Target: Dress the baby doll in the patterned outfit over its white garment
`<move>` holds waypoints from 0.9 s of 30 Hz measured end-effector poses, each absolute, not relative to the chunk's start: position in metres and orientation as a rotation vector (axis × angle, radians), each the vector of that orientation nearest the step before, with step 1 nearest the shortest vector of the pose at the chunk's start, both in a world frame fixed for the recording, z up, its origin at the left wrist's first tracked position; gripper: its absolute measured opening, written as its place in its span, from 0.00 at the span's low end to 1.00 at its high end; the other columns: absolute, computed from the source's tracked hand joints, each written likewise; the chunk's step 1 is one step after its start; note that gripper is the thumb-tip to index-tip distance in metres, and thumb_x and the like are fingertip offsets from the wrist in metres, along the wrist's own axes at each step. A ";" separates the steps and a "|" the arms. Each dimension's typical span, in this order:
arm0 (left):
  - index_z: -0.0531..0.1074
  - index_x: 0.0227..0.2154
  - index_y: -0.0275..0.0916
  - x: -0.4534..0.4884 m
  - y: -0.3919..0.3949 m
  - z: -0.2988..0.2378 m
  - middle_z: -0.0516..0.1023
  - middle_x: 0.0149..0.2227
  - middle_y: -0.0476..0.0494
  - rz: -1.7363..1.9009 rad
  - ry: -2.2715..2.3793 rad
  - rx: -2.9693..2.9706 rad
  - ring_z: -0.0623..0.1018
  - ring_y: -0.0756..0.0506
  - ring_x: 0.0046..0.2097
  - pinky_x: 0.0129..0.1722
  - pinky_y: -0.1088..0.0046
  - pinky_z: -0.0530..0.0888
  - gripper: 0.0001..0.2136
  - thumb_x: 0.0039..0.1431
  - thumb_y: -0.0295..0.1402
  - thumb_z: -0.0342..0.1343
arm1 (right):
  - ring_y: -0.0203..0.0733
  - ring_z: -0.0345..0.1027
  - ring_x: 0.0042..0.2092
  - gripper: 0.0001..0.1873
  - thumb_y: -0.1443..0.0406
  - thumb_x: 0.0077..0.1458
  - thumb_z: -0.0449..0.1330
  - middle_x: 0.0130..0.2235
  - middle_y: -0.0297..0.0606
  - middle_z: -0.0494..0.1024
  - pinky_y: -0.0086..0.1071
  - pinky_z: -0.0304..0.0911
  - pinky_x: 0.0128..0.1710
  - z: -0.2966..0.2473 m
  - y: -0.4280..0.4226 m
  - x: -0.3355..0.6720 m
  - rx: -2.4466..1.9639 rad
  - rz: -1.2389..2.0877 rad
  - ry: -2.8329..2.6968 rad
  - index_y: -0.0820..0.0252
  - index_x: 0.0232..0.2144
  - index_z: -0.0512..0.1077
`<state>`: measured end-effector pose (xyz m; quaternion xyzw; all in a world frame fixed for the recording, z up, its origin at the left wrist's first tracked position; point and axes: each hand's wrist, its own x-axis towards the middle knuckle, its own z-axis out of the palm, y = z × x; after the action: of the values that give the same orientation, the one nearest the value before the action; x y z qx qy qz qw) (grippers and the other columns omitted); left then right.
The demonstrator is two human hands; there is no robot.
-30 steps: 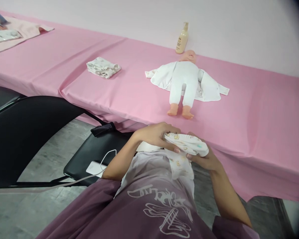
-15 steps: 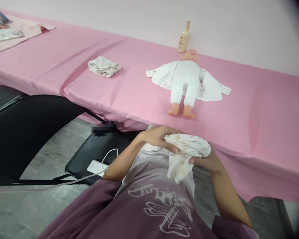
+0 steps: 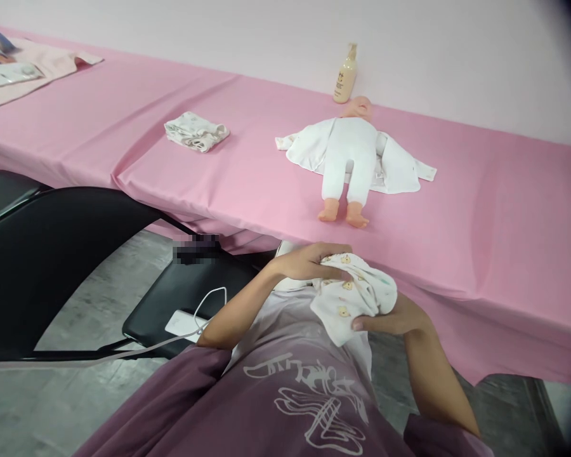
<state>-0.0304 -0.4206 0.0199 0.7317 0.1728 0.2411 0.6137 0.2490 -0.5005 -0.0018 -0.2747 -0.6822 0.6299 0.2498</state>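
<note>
Between both hands, just off the table's near edge, is a white baby garment with a small bear print, bunched so that its cut cannot be made out. My left hand grips its upper left part, thumb on top. On the lower right side, my right hand is closed on the cloth, its thumb pressed on the front and most fingers hidden. Beyond them a baby doll in a white bodysuit lies face up, feet towards me. A white jacket is spread open under the doll.
A pump bottle stands by the wall behind the doll's head. Folded printed cloth lies left on the pink-covered table. Black chairs stand at the left; one seat carries a white power bank with a cable.
The garment has been turned and spread a little between my hands, so more of its bear print shows. Both hands keep their hold. The view has shifted slightly.
</note>
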 end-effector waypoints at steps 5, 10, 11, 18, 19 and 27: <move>0.88 0.50 0.35 -0.031 -0.420 0.013 0.89 0.50 0.32 0.437 0.117 1.549 0.88 0.35 0.46 0.44 0.66 0.84 0.30 0.49 0.49 0.86 | 0.54 0.85 0.50 0.30 0.51 0.61 0.77 0.53 0.47 0.86 0.42 0.83 0.52 -0.004 -0.506 0.260 -0.686 1.655 -1.587 0.55 0.61 0.82; 0.88 0.46 0.36 -0.031 -0.421 0.015 0.88 0.49 0.32 0.577 0.082 1.603 0.88 0.37 0.50 0.53 0.65 0.84 0.20 0.59 0.45 0.81 | 0.42 0.80 0.41 0.11 0.61 0.70 0.69 0.42 0.37 0.85 0.31 0.78 0.43 0.007 -0.500 0.251 -0.439 1.757 -1.906 0.55 0.52 0.83; 0.87 0.48 0.36 -0.031 -0.422 0.017 0.88 0.50 0.33 0.604 0.118 1.603 0.88 0.38 0.51 0.54 0.65 0.84 0.18 0.63 0.44 0.78 | 0.40 0.78 0.39 0.10 0.62 0.69 0.70 0.40 0.36 0.84 0.30 0.77 0.41 0.009 -0.498 0.249 -0.419 1.795 -1.957 0.55 0.51 0.83; 0.86 0.53 0.37 -0.028 -0.431 0.022 0.88 0.51 0.34 0.641 0.221 1.612 0.86 0.37 0.54 0.59 0.62 0.82 0.16 0.71 0.43 0.71 | 0.43 0.81 0.36 0.10 0.61 0.62 0.77 0.36 0.36 0.86 0.32 0.80 0.40 0.019 -0.488 0.254 -0.214 1.959 -1.914 0.55 0.45 0.85; 0.87 0.52 0.36 -0.028 -0.432 0.023 0.88 0.51 0.34 0.643 0.208 1.608 0.86 0.37 0.54 0.60 0.62 0.82 0.16 0.72 0.43 0.70 | 0.43 0.82 0.34 0.08 0.60 0.63 0.76 0.34 0.36 0.86 0.33 0.81 0.40 0.021 -0.488 0.256 -0.197 1.957 -1.870 0.55 0.43 0.86; 0.89 0.51 0.37 -0.033 -0.431 0.024 0.90 0.48 0.37 0.369 0.099 1.516 0.89 0.36 0.47 0.47 0.68 0.86 0.31 0.45 0.44 0.88 | 0.45 0.79 0.31 0.18 0.51 0.60 0.77 0.27 0.38 0.80 0.33 0.79 0.35 0.007 -0.492 0.259 -0.380 2.030 -1.757 0.57 0.44 0.86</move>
<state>-0.0328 -0.4306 0.0244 0.6832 0.0448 0.1662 0.7097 0.2589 -0.4923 0.0071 -0.1369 -0.6331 0.7314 0.2133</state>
